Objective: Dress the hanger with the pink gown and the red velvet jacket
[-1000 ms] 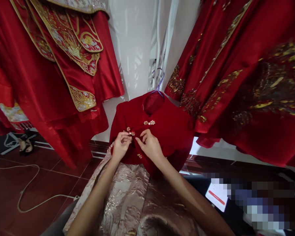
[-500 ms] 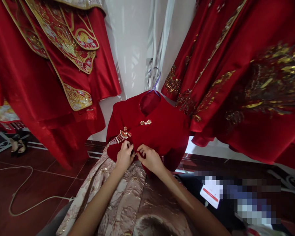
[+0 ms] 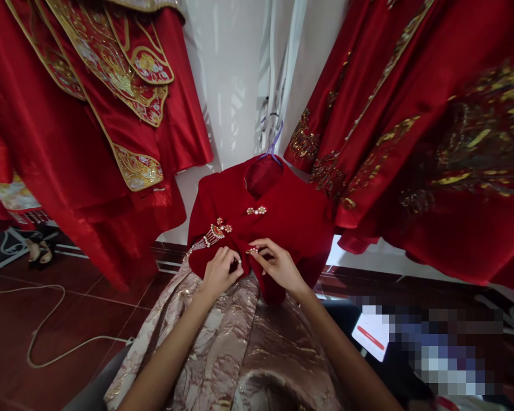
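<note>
A red velvet jacket (image 3: 295, 228) hangs on a thin purple hanger (image 3: 273, 149) above a pale gold brocade skirt (image 3: 227, 342). Both of my hands are at the lower front of the jacket, where its two edges stand slightly apart. My left hand (image 3: 220, 273) pinches the left front edge; a small pale bit shows at its fingertips, too small to name. Between thumb and fingers, my right hand (image 3: 280, 268) grips a jewelled clasp (image 3: 252, 251) on the right edge. Higher up, another jewelled clasp (image 3: 257, 210) spans the front, and a beaded tassel brooch (image 3: 216, 231) sits to the left.
Embroidered red garments hang on the left (image 3: 180, 114) and right (image 3: 368, 171), against a pale wall (image 3: 235, 74). A white cable (image 3: 64, 359) lies on the tiled floor. Dark shoes (image 3: 40, 251) stand at far left. A lit phone (image 3: 372, 334) is at lower right.
My hands have drawn apart, the right one moving up and to the right with the clasp. The jacket's lower front edges have opened between them. The view has shifted slightly.
</note>
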Demonstrator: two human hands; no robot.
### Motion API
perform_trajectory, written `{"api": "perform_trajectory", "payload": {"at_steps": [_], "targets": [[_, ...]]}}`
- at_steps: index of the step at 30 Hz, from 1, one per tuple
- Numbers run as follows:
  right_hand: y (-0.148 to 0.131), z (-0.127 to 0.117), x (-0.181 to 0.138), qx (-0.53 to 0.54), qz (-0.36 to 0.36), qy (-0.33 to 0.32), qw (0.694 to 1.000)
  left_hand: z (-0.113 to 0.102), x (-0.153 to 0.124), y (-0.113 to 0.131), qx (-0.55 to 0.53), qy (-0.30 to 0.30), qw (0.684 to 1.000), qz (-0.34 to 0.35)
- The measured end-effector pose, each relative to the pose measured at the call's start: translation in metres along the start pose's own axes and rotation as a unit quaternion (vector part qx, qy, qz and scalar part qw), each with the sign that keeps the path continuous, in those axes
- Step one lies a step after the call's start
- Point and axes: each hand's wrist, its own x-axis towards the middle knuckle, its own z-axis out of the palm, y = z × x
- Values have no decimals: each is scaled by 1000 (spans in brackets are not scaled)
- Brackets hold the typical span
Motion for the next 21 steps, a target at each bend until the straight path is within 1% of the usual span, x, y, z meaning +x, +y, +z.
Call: {"api": "perform_trajectory", "payload": {"at_steps": [2, 4, 6, 9, 11, 14, 18, 21], "targets": [[-5, 2, -1, -22, -21, -50, 998, 2, -5, 1, -103, 38, 992, -69], [-8, 6, 0, -37, -37, -81, 995, 5, -9, 2, -210, 76, 965, -141], [-8, 13, 1, -41, -41, -84, 995, 7, -11, 2, -294, 94, 932, -192], [-4, 21, 3, -45, -37, -51, 997, 6, -11, 3, -381, 83, 892, -227], [-1, 24, 4, -52, -39, -38, 997, 4, -10, 4, -417, 70, 874, -239], [2, 25, 4, -68, -53, -45, 995, 2, -10, 7, -438, 63, 861, -250], [3, 26, 3, -110, -68, -22, 991, 4, -12, 6, -437, 69, 860, -254], [5, 28, 2, -151, -70, -4, 986, 6, -13, 3, -430, 61, 865, -252]]}}
